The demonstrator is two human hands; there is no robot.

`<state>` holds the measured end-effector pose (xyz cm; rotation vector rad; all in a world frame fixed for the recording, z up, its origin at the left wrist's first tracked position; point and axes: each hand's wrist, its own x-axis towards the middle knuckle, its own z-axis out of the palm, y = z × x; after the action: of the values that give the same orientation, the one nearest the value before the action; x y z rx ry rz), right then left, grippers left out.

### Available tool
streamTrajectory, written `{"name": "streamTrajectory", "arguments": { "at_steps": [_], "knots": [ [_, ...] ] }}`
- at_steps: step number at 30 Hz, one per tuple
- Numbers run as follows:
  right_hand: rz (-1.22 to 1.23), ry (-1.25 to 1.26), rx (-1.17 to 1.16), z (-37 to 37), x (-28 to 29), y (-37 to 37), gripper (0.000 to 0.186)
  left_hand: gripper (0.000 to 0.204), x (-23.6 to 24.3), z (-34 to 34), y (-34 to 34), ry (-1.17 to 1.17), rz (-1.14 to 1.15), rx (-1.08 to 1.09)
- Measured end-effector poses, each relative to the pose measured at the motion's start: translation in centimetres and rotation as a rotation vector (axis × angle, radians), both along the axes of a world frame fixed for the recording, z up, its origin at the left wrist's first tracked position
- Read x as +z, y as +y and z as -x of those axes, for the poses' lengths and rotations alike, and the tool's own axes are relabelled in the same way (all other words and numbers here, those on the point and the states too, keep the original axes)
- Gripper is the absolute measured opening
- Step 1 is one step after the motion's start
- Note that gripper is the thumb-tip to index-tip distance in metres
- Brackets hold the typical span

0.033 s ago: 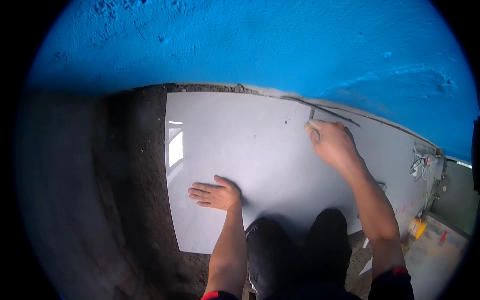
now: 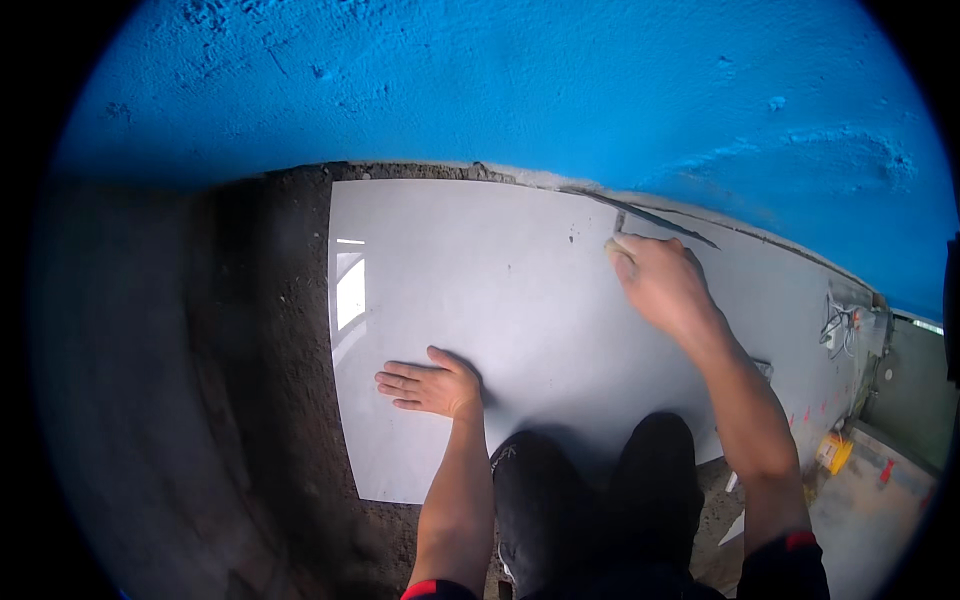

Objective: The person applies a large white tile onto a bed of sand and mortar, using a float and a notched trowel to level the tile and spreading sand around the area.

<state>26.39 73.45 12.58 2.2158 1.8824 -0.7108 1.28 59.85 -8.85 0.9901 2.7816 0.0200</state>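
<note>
A large glossy pale tile lies beside the blue wall, with a bright reflection at its left. My left hand rests flat on the tile's lower left part, fingers spread. Up at the right, my right hand is closed round the handle of a trowel, whose long dark blade lies along the tile's far edge, near the wall. The handle is mostly hidden by my fingers.
Dark rough ground borders the tile on the left. My dark-clad legs are at the bottom. To the right are cables, a yellow container, red marks on the pale surface and a dusty board.
</note>
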Motion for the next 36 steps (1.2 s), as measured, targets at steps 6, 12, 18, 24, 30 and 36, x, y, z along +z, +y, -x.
{"name": "streamTrajectory", "arguments": {
  "at_steps": [6, 12, 18, 24, 30, 36],
  "knots": [
    [0.116, 0.006, -0.019, 2.2, -2.5, 2.0, 0.024, 0.087, 0.0, -0.3, 0.8, -0.038, -0.008, 0.003],
    [-0.078, 0.036, 0.011, 2.7, -0.4, 1.1, 0.025, 0.087, 0.2, -0.3, 0.2, -0.034, 0.001, -0.002],
    [0.01, 0.015, -0.05, 3.8, -0.3, 1.6, 0.024, 0.086, 0.1, -0.1, 0.1, -0.006, 0.019, -0.019],
    [-0.074, 0.084, 0.022, 5.2, -1.4, 2.4, 0.021, 0.087, 0.3, 0.4, 0.3, -0.015, 0.03, 0.002],
    [-0.016, 0.084, 0.135, 5.5, -2.2, 3.4, 0.025, 0.087, 0.5, -0.2, 0.5, 0.016, 0.0, -0.014],
    [0.029, 0.006, 0.127, 4.2, -1.8, 4.1, 0.021, 0.084, -0.1, -1.3, 0.9, 0.106, -0.057, -0.039]
  ]
}}
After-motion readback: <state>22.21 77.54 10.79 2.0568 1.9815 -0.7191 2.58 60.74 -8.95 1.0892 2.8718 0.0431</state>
